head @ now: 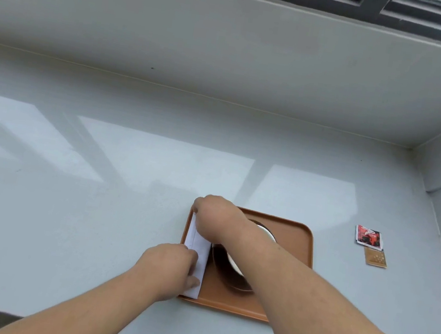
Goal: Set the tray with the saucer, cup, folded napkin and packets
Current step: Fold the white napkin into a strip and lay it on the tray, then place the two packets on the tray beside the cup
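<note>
My left hand (168,267) pinches near end of folded napkin (198,252); right hand (212,217) presses far end. Napkin lies on tray (295,243) left edge, long axis up-frame. Dark saucer (222,268) beside it. Packets (370,245) wait right of frame.

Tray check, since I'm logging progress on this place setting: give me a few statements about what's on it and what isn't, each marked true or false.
1. The folded napkin lies along the left edge of the tray. True.
2. Both hands are on the napkin, the left hand at its near end and the right hand at its far end. True.
3. The packets are already on the tray. False: they lie on the counter, to the right of the tray.
4. The tray is blue. False: it is orange-brown.
5. The saucer sits on the tray beside the napkin. True.
</note>
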